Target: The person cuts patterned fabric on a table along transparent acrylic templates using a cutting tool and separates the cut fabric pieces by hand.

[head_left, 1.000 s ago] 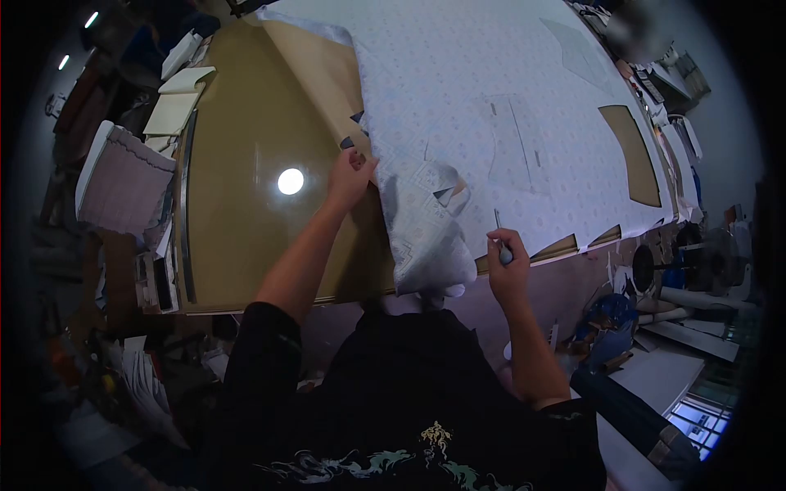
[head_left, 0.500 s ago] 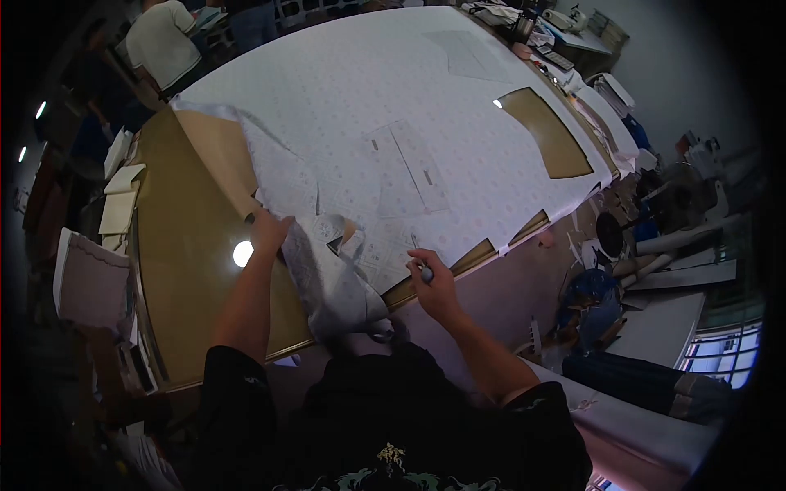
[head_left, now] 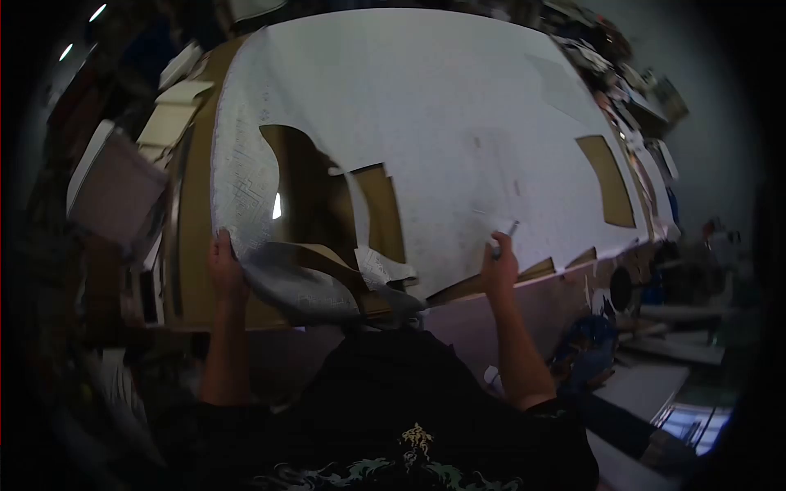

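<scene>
My left hand (head_left: 227,266) is closed on the left edge of a white sheet material (head_left: 246,176) with a faint print. Its near end is lifted and folds over, with lettering on the turned-up part. Large cut-outs in the sheet show the brown tabletop (head_left: 381,209) beneath. Over the sheet, to the right, my right hand (head_left: 501,266) is closed around a slim, pen-like tool (head_left: 513,230) whose tip points up and away. Its exact kind is hard to make out. A clear template (head_left: 495,168) appears blurred on the sheet beyond that hand.
Stacked pale boards or papers (head_left: 172,114) line the table's left side. Another cut-out (head_left: 607,180) shows at the right of the sheet. Tools and papers clutter the far right edge. A dark round fan-like object (head_left: 621,288) and a blue item (head_left: 591,340) stand right of the table.
My left hand has drawn the sheet's edge left and toward me, spreading it over bare tabletop and exposing cut-outs. My right hand, still holding the tool, has shifted right. The view has turned.
</scene>
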